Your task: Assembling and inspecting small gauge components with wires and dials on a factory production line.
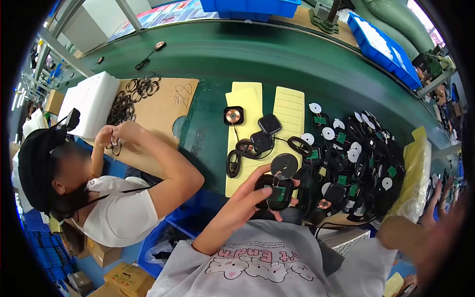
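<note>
In front of my body, my left hand (243, 198) grips an open black square charger housing (275, 194) with a green circuit board in it. A round dark disc (284, 166) stands at its upper edge, attached or just resting there, I cannot tell. My right hand (443, 237) is away at the far right, smeared by motion, and its fingers do not show clearly. Beyond my left hand, closed black square chargers (269, 124) with coiled cables lie on yellow foam sheets (289, 106). One charger (233, 116) among them shows a copper coil.
Right of the foam is a heap of black chargers (341, 158) with green boards and white discs. At left, a co-worker (118, 198) handles black cable loops on cardboard (170, 106). A green conveyor belt (208, 47) runs behind; blue bins (383, 49) stand beyond it.
</note>
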